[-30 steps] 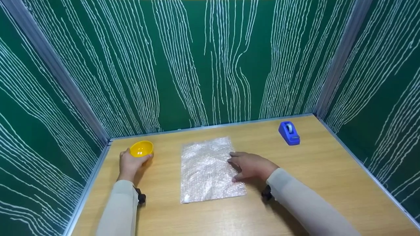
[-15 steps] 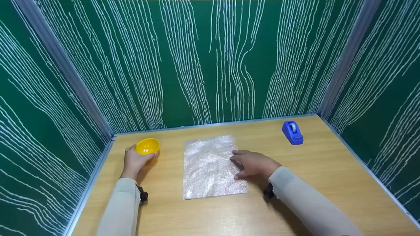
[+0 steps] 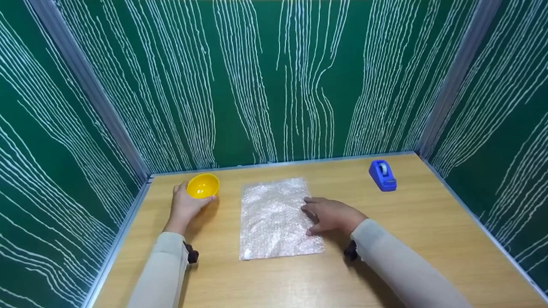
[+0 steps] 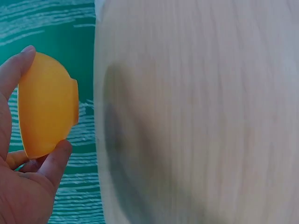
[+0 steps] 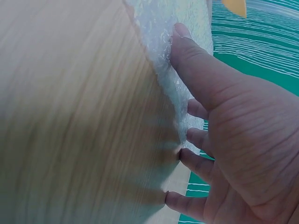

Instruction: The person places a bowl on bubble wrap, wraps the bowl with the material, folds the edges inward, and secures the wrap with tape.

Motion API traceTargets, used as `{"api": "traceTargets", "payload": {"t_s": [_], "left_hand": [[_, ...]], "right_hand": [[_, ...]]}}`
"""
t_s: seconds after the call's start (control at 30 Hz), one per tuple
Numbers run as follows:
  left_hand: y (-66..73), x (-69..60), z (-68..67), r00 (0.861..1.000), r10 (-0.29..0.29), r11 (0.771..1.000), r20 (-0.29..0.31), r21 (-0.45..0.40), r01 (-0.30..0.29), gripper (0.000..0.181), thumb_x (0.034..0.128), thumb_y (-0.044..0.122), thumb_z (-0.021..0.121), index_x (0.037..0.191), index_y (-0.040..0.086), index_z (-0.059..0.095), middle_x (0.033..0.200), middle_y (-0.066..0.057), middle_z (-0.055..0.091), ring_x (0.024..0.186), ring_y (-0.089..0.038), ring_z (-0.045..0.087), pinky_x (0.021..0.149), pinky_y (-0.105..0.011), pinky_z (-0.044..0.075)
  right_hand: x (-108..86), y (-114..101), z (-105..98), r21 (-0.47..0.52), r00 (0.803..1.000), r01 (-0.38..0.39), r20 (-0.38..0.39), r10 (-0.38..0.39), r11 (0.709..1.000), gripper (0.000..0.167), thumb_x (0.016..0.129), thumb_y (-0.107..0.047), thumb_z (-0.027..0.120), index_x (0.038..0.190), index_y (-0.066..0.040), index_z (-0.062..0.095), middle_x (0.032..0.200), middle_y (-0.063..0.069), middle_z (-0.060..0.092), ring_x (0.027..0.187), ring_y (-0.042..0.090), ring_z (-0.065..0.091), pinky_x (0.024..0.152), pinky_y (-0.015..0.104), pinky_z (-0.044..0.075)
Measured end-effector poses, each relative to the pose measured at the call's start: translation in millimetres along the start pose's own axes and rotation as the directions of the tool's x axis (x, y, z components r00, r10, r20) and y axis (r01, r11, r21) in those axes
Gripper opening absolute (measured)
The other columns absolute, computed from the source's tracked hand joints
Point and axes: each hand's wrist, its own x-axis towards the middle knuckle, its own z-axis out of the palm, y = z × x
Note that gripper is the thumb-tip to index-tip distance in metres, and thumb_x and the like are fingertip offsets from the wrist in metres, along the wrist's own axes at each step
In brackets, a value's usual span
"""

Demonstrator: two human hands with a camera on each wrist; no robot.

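A small yellow bowl (image 3: 203, 185) is in my left hand (image 3: 186, 206), gripped at its side between thumb and fingers, its mouth facing up. In the left wrist view a gap separates the bowl's foot from the tabletop, so it is held in the air. A sheet of clear bubble wrap (image 3: 274, 220) lies flat on the table, to the right of the bowl. My right hand (image 3: 332, 216) touches the wrap's right edge with spread, slightly bent fingers. The right wrist view has the thumb (image 5: 182, 31) over the wrap and two fingertips at the wooden surface.
A blue tape dispenser (image 3: 383, 176) with a roll of tape stands at the back right of the wooden table (image 3: 274, 282). Green walls (image 3: 239, 141) with wavy white lines close off the back and both sides, joined by grey corner posts (image 3: 445, 90).
My left hand has carried the yellow bowl to the right and slightly away from me, nearer to the bubble wrap. The right hand stays at the wrap's edge. The head view has shifted a little.
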Motion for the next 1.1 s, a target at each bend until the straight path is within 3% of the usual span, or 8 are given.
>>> {"api": "traceTargets", "payload": {"t_s": [0.2, 0.5, 0.67, 0.87, 1.1], "left_hand": [[16.3, -5.5, 9.1, 0.998, 0.069, 0.997, 0.001, 0.035, -0.069, 0.112, 0.0804, 0.043, 0.105, 0.169, 0.011, 0.045, 0.159, -0.015, 0.048, 0.142, -0.039, 0.054, 0.134, -0.060, 0.042], [38.3, -17.5, 26.8, 0.990, 0.140, 0.990, 0.024, 0.011, -0.140, 0.111, 0.0773, 0.044, 0.106, 0.167, 0.011, 0.049, 0.154, -0.014, 0.048, 0.137, -0.038, 0.056, 0.128, -0.058, 0.048], [54.9, -26.5, 40.1, 0.980, 0.187, 0.982, 0.061, 0.002, -0.187, 0.111, 0.0762, 0.042, 0.107, 0.167, 0.013, 0.051, 0.153, -0.012, 0.050, 0.135, -0.037, 0.057, 0.125, -0.058, 0.050], [72.3, -41.5, 59.0, 0.973, 0.189, 0.982, 0.131, 0.005, -0.191, 0.109, 0.0733, 0.044, 0.108, 0.162, 0.013, 0.054, 0.148, -0.009, 0.053, 0.134, -0.035, 0.059, 0.123, -0.055, 0.053], [76.0, -55.3, 85.1, 0.963, 0.171, 0.985, 0.206, -0.012, -0.173, 0.103, 0.0707, 0.042, 0.109, 0.157, 0.018, 0.058, 0.145, -0.003, 0.054, 0.131, -0.031, 0.061, 0.121, -0.053, 0.054]], "right_hand": [[-1.2, -1.4, 0.4, 0.013, 1.000, -0.012, -0.003, 0.012, 1.000, 0.089, 0.095, -0.059, 0.089, 0.168, -0.021, 0.056, 0.184, 0.010, 0.041, 0.170, 0.039, 0.040, 0.138, 0.058, 0.035], [-2.3, -2.9, 0.9, 0.029, 1.000, -0.010, 0.010, 0.010, 1.000, 0.090, 0.094, -0.058, 0.090, 0.168, -0.019, 0.056, 0.184, 0.011, 0.041, 0.171, 0.040, 0.039, 0.138, 0.059, 0.035], [-0.5, -1.7, 0.1, 0.030, 0.999, -0.032, 0.017, 0.031, 0.999, 0.092, 0.093, -0.060, 0.090, 0.169, -0.023, 0.055, 0.185, 0.008, 0.039, 0.172, 0.038, 0.037, 0.139, 0.057, 0.034], [0.6, -1.1, -1.1, 0.037, 0.998, -0.059, 0.023, 0.058, 0.998, 0.092, 0.091, -0.061, 0.091, 0.169, -0.028, 0.055, 0.185, 0.005, 0.039, 0.172, 0.036, 0.037, 0.139, 0.057, 0.034], [0.7, -2.7, 1.1, 0.051, 0.997, -0.074, 0.026, 0.073, 0.996, 0.092, 0.090, -0.061, 0.092, 0.169, -0.031, 0.055, 0.186, 0.003, 0.038, 0.172, 0.035, 0.037, 0.140, 0.057, 0.033]]}}
